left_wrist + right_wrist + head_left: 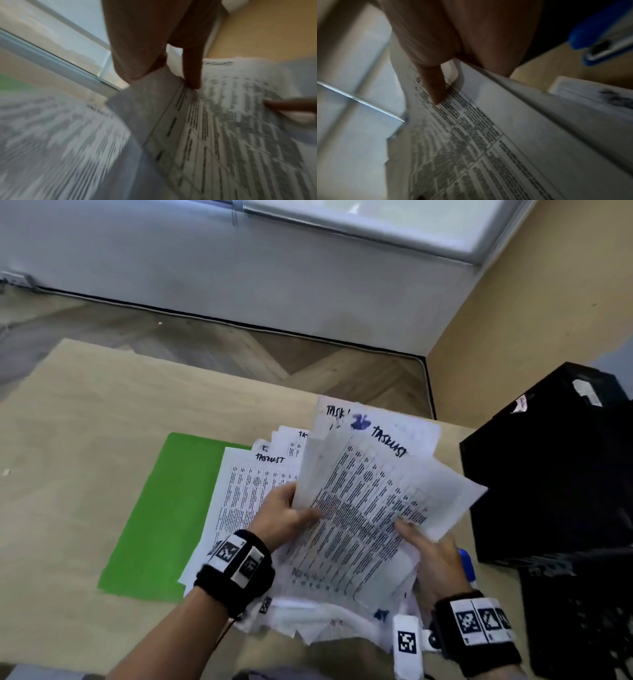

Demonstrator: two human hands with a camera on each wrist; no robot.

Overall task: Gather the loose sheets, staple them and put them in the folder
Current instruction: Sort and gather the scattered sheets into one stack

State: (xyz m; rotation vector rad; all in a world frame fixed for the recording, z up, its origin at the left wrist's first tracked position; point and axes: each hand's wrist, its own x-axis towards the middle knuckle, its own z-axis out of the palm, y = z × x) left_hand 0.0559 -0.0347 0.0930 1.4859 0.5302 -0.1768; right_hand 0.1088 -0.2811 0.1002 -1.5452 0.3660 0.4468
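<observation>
Wooden table [85, 412] fills the lower half of the head view; black crate [555, 460] at right edge. Green folder [161, 515] lies flat, closed, centre-left, with a fan of printed "tasklist" sheets [239, 491] spilling over its right side, so it can't be opened until those are lifted.

Lifted bundle of sheets [370, 508] sits mid-frame, tilted and splayed, corners not aligned. Left hand [284, 518] holds its left edge, thumb on top, fingers curled under. Right hand [431, 556] pinches the lower right edge, thumb pressed on the print; right wrist view confirms paper between thumb and fingers. Two-sided hold looks meant for squaring the stack. More loose pages still flat underneath at bottom centre.

Blue stapler [604, 35] rests on the table just beside the right hand, untouched. Judgement: still gathering; stapling not started.
</observation>
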